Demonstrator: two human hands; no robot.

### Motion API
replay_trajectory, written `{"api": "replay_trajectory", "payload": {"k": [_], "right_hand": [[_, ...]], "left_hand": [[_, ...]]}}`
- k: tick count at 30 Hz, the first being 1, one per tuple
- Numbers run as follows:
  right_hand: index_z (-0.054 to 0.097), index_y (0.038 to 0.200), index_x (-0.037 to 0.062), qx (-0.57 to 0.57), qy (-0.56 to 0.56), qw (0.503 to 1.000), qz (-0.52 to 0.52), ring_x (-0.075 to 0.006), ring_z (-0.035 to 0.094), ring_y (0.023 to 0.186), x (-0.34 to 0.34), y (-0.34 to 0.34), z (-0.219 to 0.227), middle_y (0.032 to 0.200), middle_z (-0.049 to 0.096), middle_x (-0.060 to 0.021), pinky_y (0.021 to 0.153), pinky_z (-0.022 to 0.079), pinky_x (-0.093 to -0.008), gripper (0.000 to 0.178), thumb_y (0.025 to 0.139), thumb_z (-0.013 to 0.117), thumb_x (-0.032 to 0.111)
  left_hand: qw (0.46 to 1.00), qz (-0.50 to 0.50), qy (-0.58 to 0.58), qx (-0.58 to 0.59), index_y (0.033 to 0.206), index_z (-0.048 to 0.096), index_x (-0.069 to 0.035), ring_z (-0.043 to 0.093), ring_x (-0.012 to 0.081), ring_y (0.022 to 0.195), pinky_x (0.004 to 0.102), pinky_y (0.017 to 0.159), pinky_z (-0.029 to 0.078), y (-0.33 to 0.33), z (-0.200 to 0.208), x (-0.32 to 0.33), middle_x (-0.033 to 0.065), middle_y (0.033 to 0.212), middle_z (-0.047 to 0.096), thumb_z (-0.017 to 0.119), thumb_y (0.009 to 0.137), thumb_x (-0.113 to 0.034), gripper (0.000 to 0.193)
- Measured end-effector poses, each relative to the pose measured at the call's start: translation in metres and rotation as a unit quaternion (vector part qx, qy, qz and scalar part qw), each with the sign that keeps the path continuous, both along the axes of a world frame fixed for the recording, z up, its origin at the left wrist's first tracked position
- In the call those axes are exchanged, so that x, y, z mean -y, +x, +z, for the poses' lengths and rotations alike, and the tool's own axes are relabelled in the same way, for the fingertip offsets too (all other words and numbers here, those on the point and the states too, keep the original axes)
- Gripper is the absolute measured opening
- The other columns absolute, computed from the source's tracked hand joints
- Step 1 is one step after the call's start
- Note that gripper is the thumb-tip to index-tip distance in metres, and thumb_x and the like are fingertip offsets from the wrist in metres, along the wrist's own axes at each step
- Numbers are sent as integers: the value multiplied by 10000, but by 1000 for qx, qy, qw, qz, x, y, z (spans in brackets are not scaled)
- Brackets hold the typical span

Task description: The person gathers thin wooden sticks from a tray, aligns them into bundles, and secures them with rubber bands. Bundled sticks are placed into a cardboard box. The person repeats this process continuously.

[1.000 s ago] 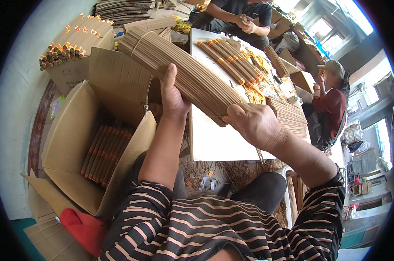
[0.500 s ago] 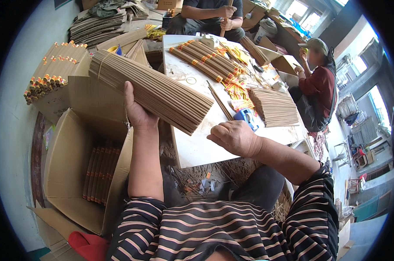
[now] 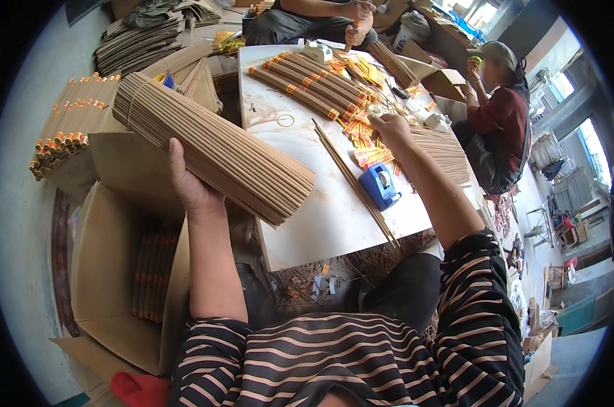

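A thick bundle of brown incense sticks (image 3: 215, 149) rests in my left hand (image 3: 195, 183), thumb on its near side and the other fingers hidden beneath. A thin band circles its far left end. My right hand (image 3: 390, 129) reaches over the table (image 3: 286, 237), fingertips closed at a small pale round thing that I cannot make out well. Beneath and beside it lie red and yellow paper labels (image 3: 371, 156). A blue tape dispenser (image 3: 380, 186) stands nearer to me. Left of the dispenser, a few loose sticks (image 3: 354, 182) lie slanting, their near ends past the table edge.
Labelled bundles (image 3: 307, 85) lie on the far table, with spread sticks (image 3: 443, 152) at right. An open carton (image 3: 107, 251) at left holds several bundles; more are stacked (image 3: 76, 122) by the wall. Two people sit across the table and at its right (image 3: 500, 115).
My right hand has moved from beside the bundle's near end out over the labels. The left hand and bundle have shifted slightly left. More of the loose sticks and dispenser now shows.
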State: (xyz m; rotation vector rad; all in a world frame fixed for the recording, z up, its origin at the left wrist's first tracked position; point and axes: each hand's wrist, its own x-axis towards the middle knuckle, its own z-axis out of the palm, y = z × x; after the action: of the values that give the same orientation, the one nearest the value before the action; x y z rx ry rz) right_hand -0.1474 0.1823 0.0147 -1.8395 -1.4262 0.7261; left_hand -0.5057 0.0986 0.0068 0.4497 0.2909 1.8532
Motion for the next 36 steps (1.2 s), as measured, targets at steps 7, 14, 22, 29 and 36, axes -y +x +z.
{"api": "replay_trajectory", "payload": {"k": [7,14,22,29,36], "right_hand": [[639,872,27,23,77,996,-38,-86,541,502,-54,56,0,728,639,-46,422,381,-238,247,832,644,271],[572,1109,-9,-48,52,993,92,-148,593,837,-7,-7,48,975,625,-94,688,502,-288,444,889,559,376],[306,1306,-73,-218,-117,897,366,-296,498,1099,130,-130,77,1184,477,-235,925,427,-384,918,778,540,641],[273,1302,-79,-224,-133,902,345,-262,520,1076,186,-117,73,1167,490,-234,918,428,-336,923,733,689,518],[308,1299,-31,-151,-93,925,337,-222,498,1087,222,-111,109,1152,508,-172,928,398,-315,877,699,757,423]], "left_hand": [[999,-9,3,-38,1235,417,8,577,315,992,420,869,487,10,0,-6,203,1100,564,416,909,-422,539],[998,-46,-22,-32,1209,440,-8,566,227,962,366,835,488,24,6,2,125,1069,562,513,879,-400,518],[977,-199,-43,-59,1235,423,0,530,229,1035,355,878,460,69,21,54,131,1112,534,563,839,-435,605],[959,-275,-18,-61,1212,429,-6,583,223,941,351,818,504,88,10,91,116,1064,559,576,852,-346,517],[973,-203,8,-113,1176,465,-2,587,194,916,321,814,500,106,38,116,93,1031,569,638,811,-267,483]]}}
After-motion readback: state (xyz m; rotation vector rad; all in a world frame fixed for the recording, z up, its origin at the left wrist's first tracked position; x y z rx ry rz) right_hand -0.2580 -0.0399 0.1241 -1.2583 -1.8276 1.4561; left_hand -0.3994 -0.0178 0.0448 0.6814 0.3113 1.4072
